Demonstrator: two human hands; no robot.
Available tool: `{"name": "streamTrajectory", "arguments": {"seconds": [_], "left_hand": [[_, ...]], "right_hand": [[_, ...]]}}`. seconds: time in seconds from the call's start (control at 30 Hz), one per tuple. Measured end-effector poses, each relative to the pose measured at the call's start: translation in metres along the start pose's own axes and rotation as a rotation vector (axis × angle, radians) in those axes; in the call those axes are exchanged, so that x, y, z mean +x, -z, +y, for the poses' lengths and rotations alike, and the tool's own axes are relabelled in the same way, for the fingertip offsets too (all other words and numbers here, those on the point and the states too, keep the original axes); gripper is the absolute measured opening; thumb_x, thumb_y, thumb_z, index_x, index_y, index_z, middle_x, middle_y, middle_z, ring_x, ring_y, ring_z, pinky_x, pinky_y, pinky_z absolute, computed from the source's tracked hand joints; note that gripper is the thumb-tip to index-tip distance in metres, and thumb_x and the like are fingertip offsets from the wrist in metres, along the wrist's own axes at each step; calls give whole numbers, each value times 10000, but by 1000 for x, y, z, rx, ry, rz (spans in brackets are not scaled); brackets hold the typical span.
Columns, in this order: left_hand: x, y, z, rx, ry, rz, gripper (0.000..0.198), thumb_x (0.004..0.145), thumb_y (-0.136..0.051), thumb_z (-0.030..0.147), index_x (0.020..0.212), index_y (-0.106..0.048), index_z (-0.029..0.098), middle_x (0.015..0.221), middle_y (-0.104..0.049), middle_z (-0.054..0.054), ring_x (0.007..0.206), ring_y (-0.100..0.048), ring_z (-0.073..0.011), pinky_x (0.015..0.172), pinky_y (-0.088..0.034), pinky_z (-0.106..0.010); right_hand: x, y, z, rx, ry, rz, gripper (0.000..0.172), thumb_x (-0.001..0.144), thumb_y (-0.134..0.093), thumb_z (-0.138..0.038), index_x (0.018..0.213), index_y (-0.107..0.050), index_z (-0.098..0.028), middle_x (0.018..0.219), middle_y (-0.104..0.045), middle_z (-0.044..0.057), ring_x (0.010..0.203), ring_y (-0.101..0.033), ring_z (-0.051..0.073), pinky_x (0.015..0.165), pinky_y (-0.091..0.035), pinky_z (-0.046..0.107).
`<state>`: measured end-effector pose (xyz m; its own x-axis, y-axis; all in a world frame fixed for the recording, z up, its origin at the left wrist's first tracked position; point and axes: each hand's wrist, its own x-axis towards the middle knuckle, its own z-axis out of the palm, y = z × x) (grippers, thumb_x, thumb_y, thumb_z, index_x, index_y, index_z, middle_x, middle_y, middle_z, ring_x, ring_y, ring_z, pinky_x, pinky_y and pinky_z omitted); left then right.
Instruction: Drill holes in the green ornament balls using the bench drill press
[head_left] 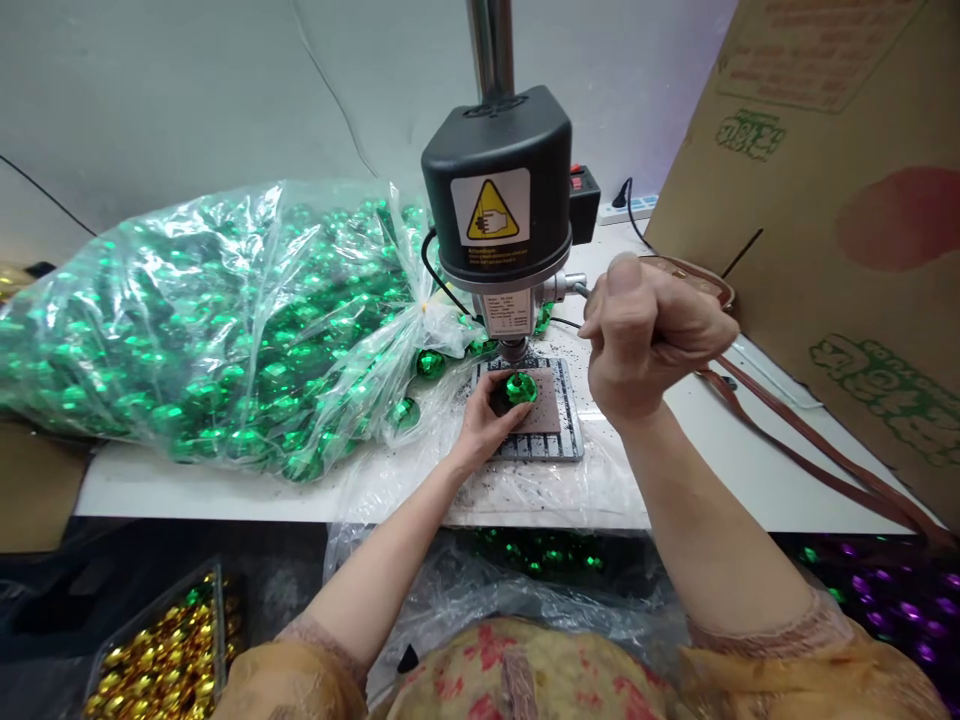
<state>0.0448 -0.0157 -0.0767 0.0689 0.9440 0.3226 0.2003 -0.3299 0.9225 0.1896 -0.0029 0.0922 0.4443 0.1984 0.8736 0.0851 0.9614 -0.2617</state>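
Note:
My left hand (487,418) grips a shiny green faceted ball (520,389) between thumb and fingers. The ball sits on a brownish pad (541,412) over the slotted metal base (571,440) of a small drill press (499,180), right under its chuck (514,348). Raised at the machine's right side, my right hand (652,325) is closed in a fist around the end of the drill press lever (576,284). Its fingers hide most of the lever. Dark shavings are scattered about the base.
A large clear bag of green balls (225,330) lies left of the machine, with loose green balls (405,412) beside it. A cardboard box (825,230) and brown strap (810,440) stand at right. Below the table are gold balls (161,660) and purple balls (900,600).

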Motion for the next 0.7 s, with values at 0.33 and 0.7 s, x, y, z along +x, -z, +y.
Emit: {"name": "streamTrajectory", "arguments": {"seconds": [0.33,0.7], "left_hand": [[0,0,3,4,-1,7,511,786,-811,418,1183,-577,198,1150,-690,-89,1077,-669,-234,967,-541,-388],[0,-1,5,17,-13,26,496,777,-818,405,1169,-597,195,1120,-687,-79,1044,-664,-222,940,-539,-368]], "right_hand": [[-6,5,5,-6,92,-14,506,895,-564,-188,477,-279,-177,417,-318,-73,369,-349,40,403,-198,273],[-15,13,10,10,141,-48,462,868,-562,-120,486,-307,-175,446,-319,-79,375,-367,30,389,-250,242]]}}
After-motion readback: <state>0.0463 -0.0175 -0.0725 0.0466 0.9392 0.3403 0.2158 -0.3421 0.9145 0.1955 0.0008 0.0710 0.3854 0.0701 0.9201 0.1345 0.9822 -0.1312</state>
